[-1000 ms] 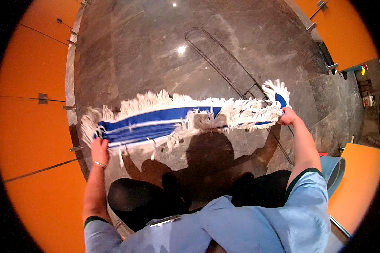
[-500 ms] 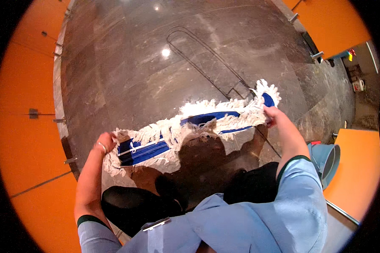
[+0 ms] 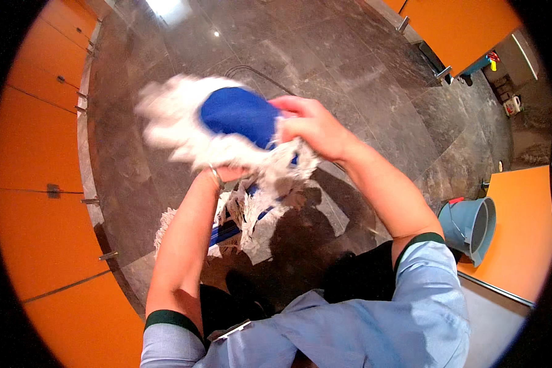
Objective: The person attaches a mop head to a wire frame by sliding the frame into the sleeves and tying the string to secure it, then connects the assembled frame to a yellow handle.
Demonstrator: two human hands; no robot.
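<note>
Mop head [image 3: 239, 118], blurred, above tiled floor [image 3: 380, 116]. Our right grip [image 3: 318, 132] clasps its blue end; our left grip [image 3: 231, 174], partly hidden beneath, we cannot judge. Bucket [image 3: 459, 228] right of mop head, orange doors [image 3: 37, 233] left.

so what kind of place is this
Perhaps a washroom or changing area, though that's uncertain: orange panels on short metal feet, a dark tiled floor and a blue-grey bucket.

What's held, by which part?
Right hand grips the mop head by the right edge of its raised blue part. Left hand partly hidden by fringe; grip unclear.
</note>
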